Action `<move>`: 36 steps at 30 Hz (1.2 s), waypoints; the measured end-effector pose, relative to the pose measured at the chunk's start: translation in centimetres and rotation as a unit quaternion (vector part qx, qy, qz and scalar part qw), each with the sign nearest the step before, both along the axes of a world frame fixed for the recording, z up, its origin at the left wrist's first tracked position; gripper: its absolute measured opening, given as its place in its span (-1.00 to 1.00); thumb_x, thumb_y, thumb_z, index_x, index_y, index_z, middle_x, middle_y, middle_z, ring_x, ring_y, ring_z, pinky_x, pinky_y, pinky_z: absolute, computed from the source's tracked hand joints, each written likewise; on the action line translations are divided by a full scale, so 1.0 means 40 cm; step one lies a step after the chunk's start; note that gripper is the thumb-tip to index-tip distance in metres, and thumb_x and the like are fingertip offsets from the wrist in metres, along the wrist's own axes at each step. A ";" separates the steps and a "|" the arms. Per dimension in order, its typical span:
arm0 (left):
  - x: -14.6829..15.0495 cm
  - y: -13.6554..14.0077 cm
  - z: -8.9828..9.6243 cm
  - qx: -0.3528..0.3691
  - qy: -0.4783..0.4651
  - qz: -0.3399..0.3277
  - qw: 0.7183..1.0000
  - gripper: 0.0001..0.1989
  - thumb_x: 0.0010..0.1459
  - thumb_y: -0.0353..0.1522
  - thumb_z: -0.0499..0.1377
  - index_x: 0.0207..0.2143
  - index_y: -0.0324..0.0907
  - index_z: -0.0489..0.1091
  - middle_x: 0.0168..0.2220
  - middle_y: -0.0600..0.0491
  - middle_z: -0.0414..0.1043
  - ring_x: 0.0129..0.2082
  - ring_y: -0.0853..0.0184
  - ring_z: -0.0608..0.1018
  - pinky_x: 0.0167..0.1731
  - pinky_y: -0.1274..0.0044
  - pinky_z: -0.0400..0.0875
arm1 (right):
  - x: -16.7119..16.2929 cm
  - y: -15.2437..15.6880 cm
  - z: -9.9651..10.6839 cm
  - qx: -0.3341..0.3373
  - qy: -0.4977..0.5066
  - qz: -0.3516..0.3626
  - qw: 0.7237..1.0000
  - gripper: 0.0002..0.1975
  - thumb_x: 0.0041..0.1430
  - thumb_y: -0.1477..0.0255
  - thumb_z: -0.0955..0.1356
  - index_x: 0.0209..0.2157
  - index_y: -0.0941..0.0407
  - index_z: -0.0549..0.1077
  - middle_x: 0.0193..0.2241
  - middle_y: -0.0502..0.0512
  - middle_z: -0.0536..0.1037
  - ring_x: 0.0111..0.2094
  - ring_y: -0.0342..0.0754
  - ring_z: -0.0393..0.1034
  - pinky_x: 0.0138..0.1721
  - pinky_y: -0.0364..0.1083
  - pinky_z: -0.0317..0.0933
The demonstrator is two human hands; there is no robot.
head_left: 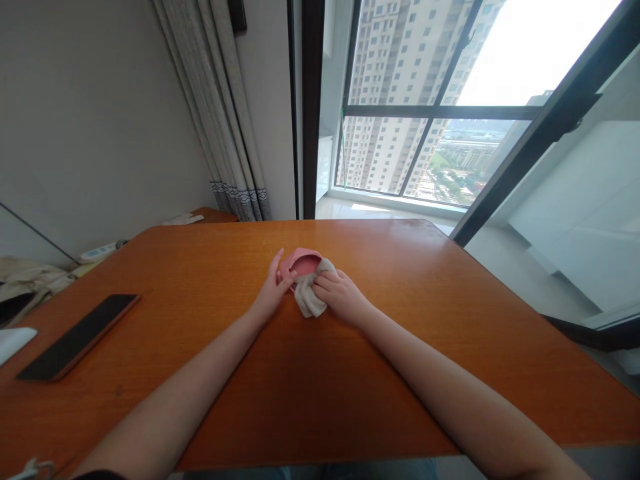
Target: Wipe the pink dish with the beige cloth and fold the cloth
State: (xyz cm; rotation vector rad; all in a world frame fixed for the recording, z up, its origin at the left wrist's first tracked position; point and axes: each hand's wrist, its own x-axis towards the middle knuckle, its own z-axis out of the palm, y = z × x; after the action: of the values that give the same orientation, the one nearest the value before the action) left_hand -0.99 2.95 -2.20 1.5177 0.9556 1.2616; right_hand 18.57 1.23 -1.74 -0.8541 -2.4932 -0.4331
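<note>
A small pink hollow object (303,261), bowl-like with an angular rim, stands near the middle of the wooden table, its opening tilted toward me. My left hand (273,287) grips its left side, thumb at the near rim and fingers along the outside. In my right hand (340,291) is a light grey cloth (310,299), bunched under the curled fingers. The cloth lies against the right and near rim of the pink object, and part of it hangs down toward the table. The object's far side and base are hidden.
On the left of the wooden table (400,387) lies a dark flat panel (83,337) with a reddish edge. A white item (15,341) sits beside it at the table's left edge. Behind are a grey curtain (220,100) and a tall window.
</note>
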 end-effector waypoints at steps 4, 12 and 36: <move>0.023 -0.015 -0.009 -0.016 -0.017 -0.003 1.000 -0.28 0.03 -0.21 0.20 0.20 -0.12 -0.01 0.25 -0.07 0.04 0.23 0.19 0.14 0.18 0.35 0.08 | 0.003 -0.007 -0.010 -0.075 0.082 0.029 0.993 -0.87 0.20 0.46 0.22 -0.32 0.12 0.39 -0.35 0.11 0.44 -0.23 -0.03 0.25 -0.18 -0.05 0.13; 0.012 -0.003 -0.014 -0.161 -0.113 -0.038 0.980 -0.36 -0.02 -0.24 0.23 0.11 0.01 0.08 0.20 -0.04 0.10 0.08 0.07 0.34 -0.22 0.34 0.49 | 0.037 -0.019 0.013 -0.008 0.373 -0.123 0.920 -0.49 0.10 0.53 0.20 0.13 0.07 0.18 0.07 0.23 0.26 0.06 0.14 0.15 0.06 0.15 0.07; 0.036 -0.018 0.024 -0.235 -0.321 -0.110 0.911 -0.60 0.05 -0.23 0.19 -0.08 -0.22 0.31 -0.16 -0.06 0.45 -0.19 0.27 0.51 -0.16 0.44 0.40 | -0.020 -0.030 -0.007 -0.046 0.138 -0.040 0.989 -0.73 0.16 0.51 0.22 -0.09 0.16 0.38 -0.09 0.23 0.39 -0.11 0.05 0.28 -0.08 0.00 0.18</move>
State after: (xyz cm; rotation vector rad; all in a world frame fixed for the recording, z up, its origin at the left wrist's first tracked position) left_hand 0.43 2.22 -1.23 0.7268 0.5677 1.1465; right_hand 17.79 0.02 -2.01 -0.9820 -2.2438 -0.2116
